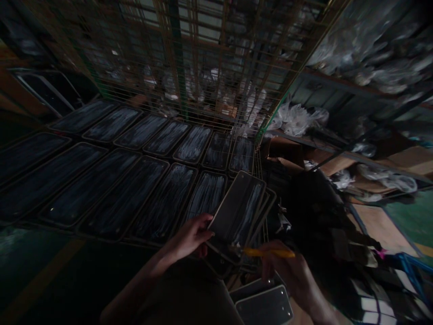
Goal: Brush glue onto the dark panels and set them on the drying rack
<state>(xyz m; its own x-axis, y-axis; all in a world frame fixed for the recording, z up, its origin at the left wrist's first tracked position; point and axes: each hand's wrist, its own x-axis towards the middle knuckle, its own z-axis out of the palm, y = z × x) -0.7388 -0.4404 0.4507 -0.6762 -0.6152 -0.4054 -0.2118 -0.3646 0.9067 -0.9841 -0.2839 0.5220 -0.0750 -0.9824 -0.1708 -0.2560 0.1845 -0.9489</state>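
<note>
My left hand (195, 235) grips the left edge of a dark rectangular panel (233, 212) with rounded corners and a pale rim. The panel is tilted, and more panels of the same kind (270, 203) lie under its right side. My right hand (282, 262) is closed around a brush with a yellow handle (269, 253). Its bristle end touches the lower part of the panel. Whitish streaks run along the panel's right half; its left half looks plain dark. Below my right hand, another dark panel (265, 307) with small bright spots at its corners is partly in view.
Two rows of white-streaked dark panels (192, 144) cover the rack surface to the left. Behind them stands a wire mesh wall (203, 54) with a green post. Shelves at right hold clear plastic bags (297, 119) and cardboard boxes (412, 160). A blue crate (406, 266) sits at lower right.
</note>
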